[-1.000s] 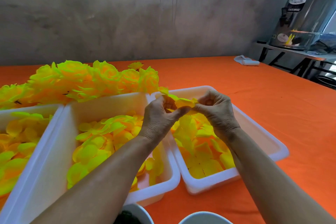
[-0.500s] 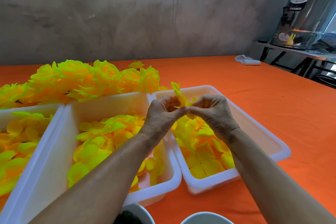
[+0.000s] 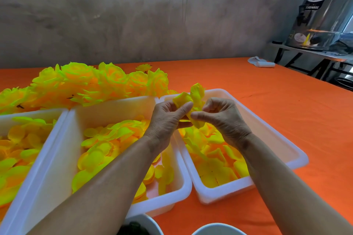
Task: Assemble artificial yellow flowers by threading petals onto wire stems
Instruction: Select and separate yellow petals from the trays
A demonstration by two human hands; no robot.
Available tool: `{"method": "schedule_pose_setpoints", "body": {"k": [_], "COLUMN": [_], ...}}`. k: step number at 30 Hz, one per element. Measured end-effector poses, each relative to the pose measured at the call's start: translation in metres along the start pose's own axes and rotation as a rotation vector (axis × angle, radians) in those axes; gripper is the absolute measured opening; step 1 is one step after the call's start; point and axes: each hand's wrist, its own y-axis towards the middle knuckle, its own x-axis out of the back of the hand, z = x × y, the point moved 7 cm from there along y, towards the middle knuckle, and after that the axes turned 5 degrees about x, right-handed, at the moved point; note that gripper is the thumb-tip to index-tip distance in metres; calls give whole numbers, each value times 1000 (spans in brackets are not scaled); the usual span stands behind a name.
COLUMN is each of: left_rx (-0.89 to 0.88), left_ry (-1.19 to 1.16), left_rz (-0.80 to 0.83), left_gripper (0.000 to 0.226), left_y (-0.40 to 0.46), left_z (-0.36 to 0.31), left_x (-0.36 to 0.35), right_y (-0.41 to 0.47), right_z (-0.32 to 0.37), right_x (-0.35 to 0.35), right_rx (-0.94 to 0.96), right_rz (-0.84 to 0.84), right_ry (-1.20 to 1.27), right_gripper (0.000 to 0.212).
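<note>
Covering the table: orange cloth (image 3: 248, 86), meeting grey wall (image 3: 133, 15) far behind. Both hands, left hand (image 3: 168, 120) and right hand (image 3: 223, 120), pinching yellow petals (image 3: 191, 99); wire stem not discernible.

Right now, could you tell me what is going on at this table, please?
A person is assembling yellow artificial flowers. Both hands, the left hand and right hand, pinch a small cluster of petals above the right-hand white tray of loose petals. Finished flowers lie piled behind the trays.
</note>
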Motion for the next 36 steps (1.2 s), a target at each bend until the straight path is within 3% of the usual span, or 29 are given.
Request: {"method": "schedule_pose_setpoints", "body": {"k": [4, 13, 18, 23, 27, 33, 36], "left_rx": [-7, 2, -9, -30, -41, -69, -53], "left_ry": [20, 176, 259, 221, 226, 300, 278], "left_rz": [-8, 5, 46, 42, -14, -256, -260], "left_gripper": [6, 33, 18, 20, 7, 24, 19], "left_y": [-1, -1, 0, -1, 1, 4, 4], "left_z": [-1, 0, 0, -3, -5, -5, -6], "left_x": [2, 1, -2, 1, 4, 21, 25], "right_y": [1, -1, -2, 1, 1, 4, 4], "right_z": [-2, -7, -13, -16, -14, -8, -9], "right_x": [8, 2, 1, 4, 4, 19, 17], "right_rx": [-52, -78, -144, -205, -181, -35, -37], "right_rz": [-62, 3, 39, 10, 8, -211, -208], "right_ry": [51, -26, -52, -13, -60, -188, -190], "right_gripper": [23, 16, 24, 20, 20, 31, 29]}}
